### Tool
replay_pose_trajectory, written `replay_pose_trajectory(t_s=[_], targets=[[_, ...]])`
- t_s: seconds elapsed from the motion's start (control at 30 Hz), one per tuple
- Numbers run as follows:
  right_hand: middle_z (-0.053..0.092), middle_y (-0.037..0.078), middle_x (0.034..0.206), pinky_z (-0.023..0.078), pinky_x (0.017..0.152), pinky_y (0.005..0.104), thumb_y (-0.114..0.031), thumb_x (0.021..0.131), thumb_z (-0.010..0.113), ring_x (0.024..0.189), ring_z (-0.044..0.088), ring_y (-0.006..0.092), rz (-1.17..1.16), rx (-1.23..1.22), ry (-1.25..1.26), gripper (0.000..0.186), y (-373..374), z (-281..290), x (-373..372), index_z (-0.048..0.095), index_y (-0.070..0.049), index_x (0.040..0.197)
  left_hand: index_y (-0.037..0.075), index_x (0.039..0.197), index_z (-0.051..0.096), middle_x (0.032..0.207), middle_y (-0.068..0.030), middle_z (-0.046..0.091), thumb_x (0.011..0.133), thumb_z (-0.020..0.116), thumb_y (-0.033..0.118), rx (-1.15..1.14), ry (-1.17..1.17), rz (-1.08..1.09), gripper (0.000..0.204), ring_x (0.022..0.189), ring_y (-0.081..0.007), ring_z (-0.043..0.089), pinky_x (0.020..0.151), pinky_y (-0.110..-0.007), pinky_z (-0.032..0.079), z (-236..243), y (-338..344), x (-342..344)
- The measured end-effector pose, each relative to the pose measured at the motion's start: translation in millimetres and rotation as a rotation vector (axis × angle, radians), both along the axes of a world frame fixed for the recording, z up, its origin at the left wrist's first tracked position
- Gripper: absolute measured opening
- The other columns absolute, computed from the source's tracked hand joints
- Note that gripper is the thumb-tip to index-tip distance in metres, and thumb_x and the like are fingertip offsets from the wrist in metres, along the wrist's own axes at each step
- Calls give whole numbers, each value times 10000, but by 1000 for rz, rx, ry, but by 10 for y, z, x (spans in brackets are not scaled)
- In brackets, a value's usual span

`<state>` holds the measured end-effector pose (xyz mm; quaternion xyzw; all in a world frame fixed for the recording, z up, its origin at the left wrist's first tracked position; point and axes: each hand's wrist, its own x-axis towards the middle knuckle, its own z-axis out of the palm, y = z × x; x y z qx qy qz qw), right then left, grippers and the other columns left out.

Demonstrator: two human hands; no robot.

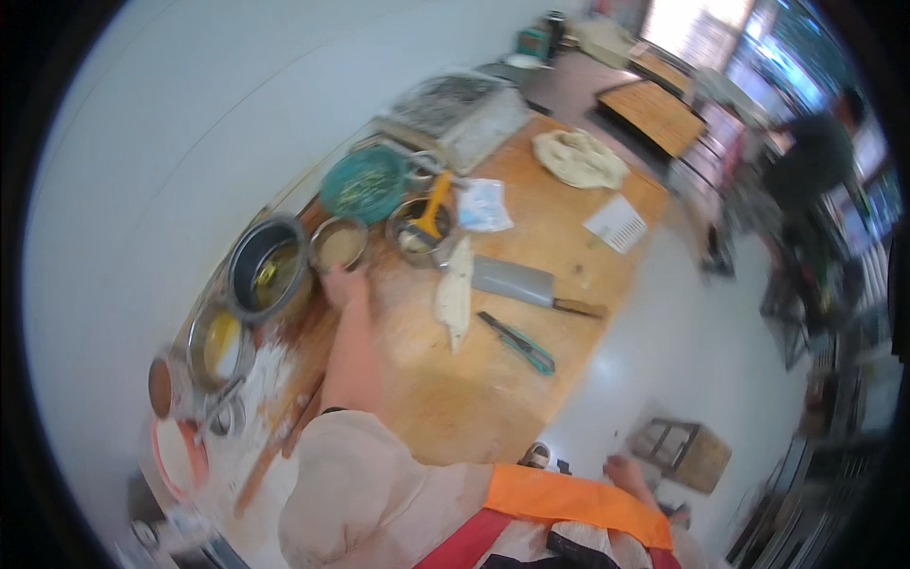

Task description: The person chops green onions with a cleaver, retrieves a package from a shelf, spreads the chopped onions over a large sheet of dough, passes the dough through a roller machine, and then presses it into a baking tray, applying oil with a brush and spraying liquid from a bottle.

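Note:
My left hand (345,285), on the stretched-out left arm, grips the near rim of a small steel bowl (339,244) with tan contents. Left of it stands a deep dark pot (269,267) with yellowish liquid inside. On the right, a steel bowl (417,231) has a yellow-handled scraper (435,211) lying across it. A long strip of pale dough (455,296) lies beside a cleaver (515,281) and a teal-handled knife-like tool (518,342). My right hand (627,473) hangs by my side, away from the table; blur hides how its fingers are held.
Along the wall stand a green basin (363,185) and a floury box (453,119). Nearer are a bowl of yellow oil (222,345), a red-rimmed bowl (177,457) and a rolling pin (275,446). Dough (579,158) lies at the far end. A stool (681,454) and another person (809,156) are right.

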<state>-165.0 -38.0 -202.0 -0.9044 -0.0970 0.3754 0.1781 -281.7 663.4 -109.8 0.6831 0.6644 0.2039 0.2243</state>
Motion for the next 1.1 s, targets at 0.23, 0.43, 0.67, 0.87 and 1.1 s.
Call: replay_pose_trajectory(t_s=[0.23, 0.43, 0.67, 0.87, 1.1], targets=[[709, 150, 944, 543, 802, 406, -146, 806, 596, 877, 679, 328, -63, 325, -260, 254, 571, 730, -24, 707, -79, 1025, -4, 997, 659, 963, -165, 663, 748, 778, 198, 316, -153, -196, 342, 891, -353, 619, 806, -435, 490, 309, -1191, -426], [687, 105, 873, 524, 726, 418, -88, 796, 596, 825, 653, 308, -120, 766, -501, 173, 571, 1618, -280, 702, -94, 933, 48, 864, 648, 944, -164, 627, 652, 778, 128, 261, -249, -1281, 261, 801, -352, 605, 725, -421, 497, 379, -2906, -495], [693, 127, 898, 527, 732, 426, -86, 762, 618, 831, 656, 340, -154, 187, -752, 182, -522, 1818, -1024, 715, -106, 915, 92, 836, 665, 1053, -165, 611, 624, 819, 177, 160, -456, -2366, 276, 838, -342, 641, 682, -408, 535, 718, -5423, 428], [703, 211, 836, 544, 710, 352, -52, 741, 617, 751, 692, 273, -1004, 443, -686, 200, -2188, 2534, -2202, 719, 35, 889, 57, 791, 649, 987, -160, 634, 613, 858, 97, -58, -599, -2696, 277, 829, -319, 653, 697, -383, 531, 1115, -7374, 120], [688, 173, 796, 565, 729, 279, 56, 756, 609, 761, 697, 215, -2059, 799, -1162, 218, -3778, 2426, -3909, 655, 128, 956, 27, 780, 628, 933, -124, 634, 594, 863, 32, -300, -770, -2753, 300, 861, -270, 644, 718, -331, 518, 1319, -8577, -327]])
